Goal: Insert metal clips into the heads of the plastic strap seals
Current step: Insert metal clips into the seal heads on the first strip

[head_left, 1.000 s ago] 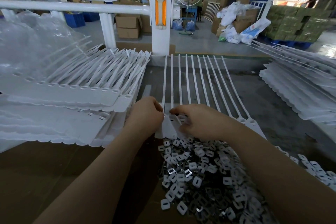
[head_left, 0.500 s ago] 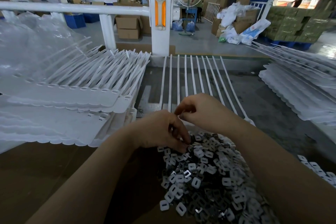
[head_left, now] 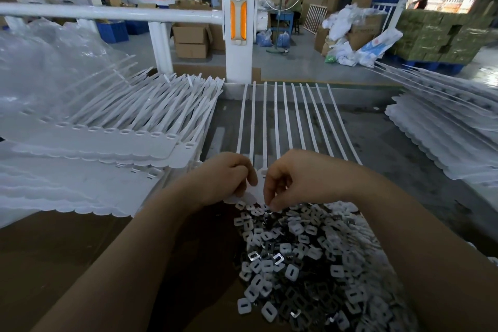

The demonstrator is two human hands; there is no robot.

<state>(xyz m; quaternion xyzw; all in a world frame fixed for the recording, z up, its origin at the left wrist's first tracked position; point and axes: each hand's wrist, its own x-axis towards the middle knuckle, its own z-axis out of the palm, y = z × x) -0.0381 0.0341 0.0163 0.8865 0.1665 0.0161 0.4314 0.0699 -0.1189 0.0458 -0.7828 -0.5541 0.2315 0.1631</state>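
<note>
Both curled, left hand (head_left: 226, 178) pinching strap seals (head_left: 256, 186), right hand (head_left: 293, 178) over clips (head_left: 310, 251)

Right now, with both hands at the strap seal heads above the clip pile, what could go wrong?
The left hand and right hand cover most of the strap seal heads, so a clip could seat crooked or a head be skipped unseen. The right forearm lies over the loose metal clips and could sweep some away.

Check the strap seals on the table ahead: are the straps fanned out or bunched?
Fanned out. The strap seals lie flat with gaps between straps, spreading away from the left hand and right hand.
</note>
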